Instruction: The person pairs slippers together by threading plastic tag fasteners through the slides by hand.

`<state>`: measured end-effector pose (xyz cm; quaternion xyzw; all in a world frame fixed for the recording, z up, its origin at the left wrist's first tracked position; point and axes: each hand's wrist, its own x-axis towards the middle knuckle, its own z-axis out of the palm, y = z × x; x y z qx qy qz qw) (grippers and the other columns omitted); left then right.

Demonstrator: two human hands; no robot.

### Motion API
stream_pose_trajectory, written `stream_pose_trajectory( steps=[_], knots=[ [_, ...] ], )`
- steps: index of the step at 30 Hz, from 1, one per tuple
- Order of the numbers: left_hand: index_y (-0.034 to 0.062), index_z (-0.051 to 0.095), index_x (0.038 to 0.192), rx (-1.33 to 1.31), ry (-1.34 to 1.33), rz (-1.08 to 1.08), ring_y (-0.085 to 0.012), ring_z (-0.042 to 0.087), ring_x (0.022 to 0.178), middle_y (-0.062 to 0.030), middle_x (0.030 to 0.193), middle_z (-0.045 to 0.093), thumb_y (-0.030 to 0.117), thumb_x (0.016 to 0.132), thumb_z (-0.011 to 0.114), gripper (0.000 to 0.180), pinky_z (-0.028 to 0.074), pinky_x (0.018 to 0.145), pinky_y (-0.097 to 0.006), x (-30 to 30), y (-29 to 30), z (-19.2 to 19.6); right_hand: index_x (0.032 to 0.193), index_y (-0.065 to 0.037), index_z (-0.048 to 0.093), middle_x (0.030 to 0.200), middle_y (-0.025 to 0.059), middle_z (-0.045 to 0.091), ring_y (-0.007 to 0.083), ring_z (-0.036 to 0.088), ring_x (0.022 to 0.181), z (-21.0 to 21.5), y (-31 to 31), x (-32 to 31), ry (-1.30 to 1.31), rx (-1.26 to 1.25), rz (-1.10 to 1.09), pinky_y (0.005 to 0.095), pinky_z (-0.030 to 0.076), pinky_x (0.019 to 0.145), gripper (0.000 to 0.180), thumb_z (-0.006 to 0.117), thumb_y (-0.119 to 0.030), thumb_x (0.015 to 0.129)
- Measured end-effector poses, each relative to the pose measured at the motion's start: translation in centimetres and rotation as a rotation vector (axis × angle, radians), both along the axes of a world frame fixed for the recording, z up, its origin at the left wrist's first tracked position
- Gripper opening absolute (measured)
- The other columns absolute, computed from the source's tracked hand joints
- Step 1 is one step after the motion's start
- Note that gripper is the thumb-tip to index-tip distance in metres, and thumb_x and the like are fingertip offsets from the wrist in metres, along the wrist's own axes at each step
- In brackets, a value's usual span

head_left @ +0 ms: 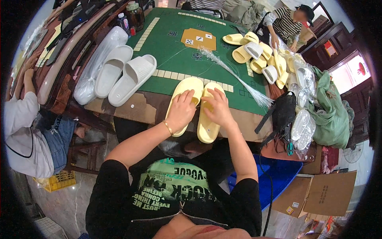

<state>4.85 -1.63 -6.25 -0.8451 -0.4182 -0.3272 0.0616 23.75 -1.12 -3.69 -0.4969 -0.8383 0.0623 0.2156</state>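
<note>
Two yellow slide sandals, the left one [190, 84] and the right one [207, 126], lie parallel at the near edge of the green-topped table [163, 48], heels toward the person, probably so each hand meets its own strap. Left hand [182, 107] lies palm-down over one, right hand [217, 107] bends spread fingers over the other (whether either clamps, cannot tell), forearms converging from wide-set elbows.
</note>
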Motion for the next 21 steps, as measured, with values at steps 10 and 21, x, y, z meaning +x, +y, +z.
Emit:
stream_pose_trajectory(
  steps=[10, 21],
  knots=[
    [0.0031, 0.061, 0.079, -0.399, -0.343, -0.339, -0.0284, 0.056, 0.096, -0.012, 0.098, 0.061, 0.015, 0.077, 0.059, 0.012, 0.044, 0.084, -0.037, -1.0, 3.5, 4.3, 0.085, -0.006, 0.066, 0.086, 0.0069, 0.065, 0.0254, 0.06, 0.092, 1.4, 1.0, -0.3, 0.42, -0.221, 0.086, 0.0359, 0.046, 0.08, 0.01, 0.062, -0.005, 0.076],
    [0.0, 0.063, 0.089, -1.046, -0.903, -0.297, -0.0109, 0.06, 0.074, -0.005, 0.082, 0.065, 0.015, 0.076, 0.07, 0.021, 0.049, 0.07, -0.025, 1.2, 11.3, -1.5, 0.082, 0.0, 0.067, 0.065, 0.0035, 0.061, 0.0088, 0.054, 0.058, -2.8, 7.7, 0.3, 0.736, -0.3, -0.285, 0.0249, 0.043, 0.053, 0.015, 0.064, -0.014, 0.078]
  ],
)
